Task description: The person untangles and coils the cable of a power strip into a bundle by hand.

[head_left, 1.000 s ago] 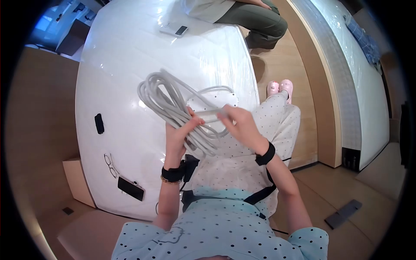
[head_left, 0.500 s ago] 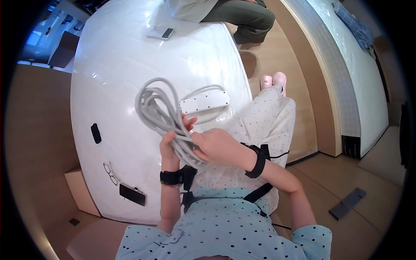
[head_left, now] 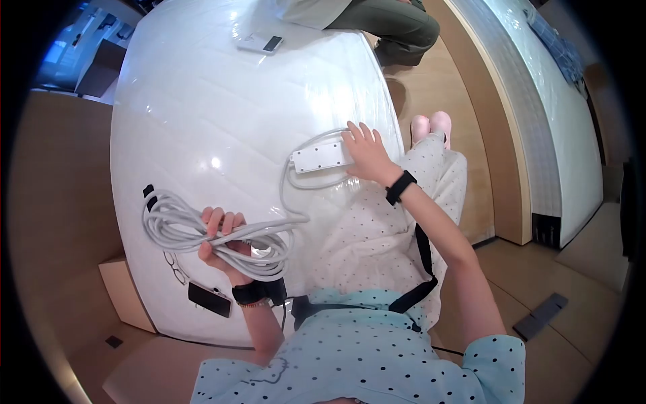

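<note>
A grey cable (head_left: 173,225), looped into a long bundle, is held in my left hand (head_left: 230,266), whose fingers wrap round its middle. One strand runs from the bundle over to a white power strip (head_left: 319,157) lying on the plastic-covered mattress (head_left: 202,121). My right hand (head_left: 370,156) is at the strip's right end, fingers spread and covering that end. Whether its fingertips press on the strip, I cannot tell. A loop of cable curves round the strip.
Behind the bundle lies a black object (head_left: 149,195), partly covered. Glasses (head_left: 176,268) and a phone (head_left: 209,299) rest near the mattress's left front. Farther back are a white device (head_left: 261,44) and a seated person's leg (head_left: 387,30). A grey strip (head_left: 540,316) lies at right.
My left hand has carried the cable bundle left and lower. My right hand has let go of the cable and moved up and right to the power strip's end.
</note>
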